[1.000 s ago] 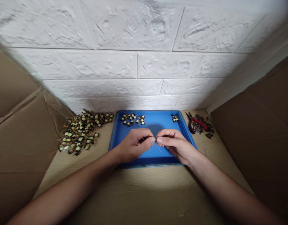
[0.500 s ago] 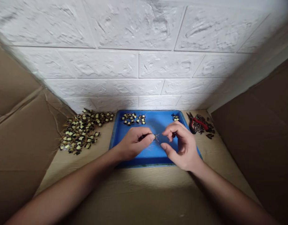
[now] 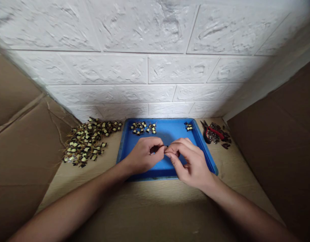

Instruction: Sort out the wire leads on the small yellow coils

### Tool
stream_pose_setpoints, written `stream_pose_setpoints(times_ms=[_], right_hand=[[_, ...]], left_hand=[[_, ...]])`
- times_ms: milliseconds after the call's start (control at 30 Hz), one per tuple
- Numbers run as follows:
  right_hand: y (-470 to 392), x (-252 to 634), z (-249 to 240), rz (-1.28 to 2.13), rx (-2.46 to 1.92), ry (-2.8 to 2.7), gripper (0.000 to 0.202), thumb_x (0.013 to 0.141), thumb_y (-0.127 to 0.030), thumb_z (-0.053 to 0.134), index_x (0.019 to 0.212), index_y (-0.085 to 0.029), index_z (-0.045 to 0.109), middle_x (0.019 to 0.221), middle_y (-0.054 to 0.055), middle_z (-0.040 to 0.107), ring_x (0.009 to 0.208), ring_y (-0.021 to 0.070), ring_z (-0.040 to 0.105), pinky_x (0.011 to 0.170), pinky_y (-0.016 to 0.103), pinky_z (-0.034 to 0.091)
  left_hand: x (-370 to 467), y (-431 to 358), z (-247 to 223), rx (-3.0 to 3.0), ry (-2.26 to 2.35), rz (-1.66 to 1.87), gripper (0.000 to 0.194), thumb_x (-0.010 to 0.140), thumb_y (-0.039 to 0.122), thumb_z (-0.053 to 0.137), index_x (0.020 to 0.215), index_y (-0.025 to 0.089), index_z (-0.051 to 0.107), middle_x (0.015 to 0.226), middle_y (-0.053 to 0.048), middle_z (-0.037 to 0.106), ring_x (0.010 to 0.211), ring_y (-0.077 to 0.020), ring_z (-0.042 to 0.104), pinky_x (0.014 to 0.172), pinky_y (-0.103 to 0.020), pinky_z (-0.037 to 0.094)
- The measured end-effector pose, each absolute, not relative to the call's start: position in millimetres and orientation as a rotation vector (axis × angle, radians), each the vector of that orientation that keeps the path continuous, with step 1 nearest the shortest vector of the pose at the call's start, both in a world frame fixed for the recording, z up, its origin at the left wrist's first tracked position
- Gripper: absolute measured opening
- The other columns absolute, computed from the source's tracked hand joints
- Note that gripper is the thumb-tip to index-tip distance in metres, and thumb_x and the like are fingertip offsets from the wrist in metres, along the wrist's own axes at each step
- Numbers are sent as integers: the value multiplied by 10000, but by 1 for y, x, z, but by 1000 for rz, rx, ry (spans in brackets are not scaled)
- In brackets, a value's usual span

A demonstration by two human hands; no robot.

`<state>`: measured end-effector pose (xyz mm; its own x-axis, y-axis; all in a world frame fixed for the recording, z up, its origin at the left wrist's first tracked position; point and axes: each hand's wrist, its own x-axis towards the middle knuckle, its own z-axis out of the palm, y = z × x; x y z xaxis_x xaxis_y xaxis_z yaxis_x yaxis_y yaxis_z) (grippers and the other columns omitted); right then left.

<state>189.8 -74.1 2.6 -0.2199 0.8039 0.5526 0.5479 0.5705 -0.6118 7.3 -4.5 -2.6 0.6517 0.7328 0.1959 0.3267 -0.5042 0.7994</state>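
Over the blue tray (image 3: 142,175), my left hand (image 3: 147,154) pinches a small wire-wound coil between thumb and forefinger. Fingers hide nearly all of it now; its thin wire leads showed a moment earlier. My right hand (image 3: 188,159) is closed in a pinch right against the left fingertips, where those leads stuck out. The exact grip there is covered. Behind my left hand, a group of black coils with yellow tape (image 3: 142,128) lies in the tray's far left part. A smaller cluster of the same coils (image 3: 188,126) sits in its far right corner.
Left of the tray, a large heap of yellow-taped coils (image 3: 86,143) covers the wooden table (image 3: 155,208). Red-handled pliers (image 3: 214,132) lie at the right on small dark pieces (image 3: 226,146). A white brick-patterned wall (image 3: 160,70) stands behind, with cardboard (image 3: 278,127) at both sides.
My right hand has moved left from beside the coil to meet my left fingertips, and its open fingers have closed into a pinch. My left hand has stayed almost in place.
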Motion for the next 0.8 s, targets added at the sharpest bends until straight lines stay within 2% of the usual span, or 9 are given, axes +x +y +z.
stream_pose_setpoints(times_ms=[167,300,400,533,667,800], right_hand=[[-71,195,5,408,-1114,-1666,78,911,-164,599,935,-221,646,822,28,598,741,184,558,695,349,459],[-69,202,8,306,-1050,-1789,307,799,-182,704,1097,-218,638,979,63,619,833,215,592,759,390,482],[-70,203,8,205,-1032,-1936,344,757,-222,757,1075,-214,626,1008,75,650,898,248,631,789,414,471],[-70,201,4,82,-1044,-2013,296,782,-257,757,1039,-205,620,980,76,675,856,241,646,764,410,444],[-71,199,1,26,-1021,-2062,237,854,-173,692,1079,-219,634,991,63,715,844,224,645,772,408,429],[-72,197,3,115,-1054,-2038,171,898,-127,631,1040,-220,652,947,46,717,833,209,638,784,406,422]], left_hand=[[7,-2,3,2008,848,620,333,925,320,487,646,144,527,602,44,411,590,-90,391,559,-223,289],[6,-2,6,1947,814,609,358,931,347,489,638,144,514,606,47,373,584,-88,365,549,-222,280],[6,-2,6,1926,806,606,362,930,355,491,635,146,500,610,49,351,586,-88,350,545,-222,270],[5,-2,5,1929,804,596,356,928,357,481,639,149,489,612,48,348,591,-90,348,551,-227,269],[5,-2,3,1978,796,602,334,924,326,468,640,151,478,621,46,364,599,-90,352,559,-230,265],[5,-2,2,2031,787,599,307,914,286,469,641,147,493,618,45,377,597,-88,360,562,-229,265]])
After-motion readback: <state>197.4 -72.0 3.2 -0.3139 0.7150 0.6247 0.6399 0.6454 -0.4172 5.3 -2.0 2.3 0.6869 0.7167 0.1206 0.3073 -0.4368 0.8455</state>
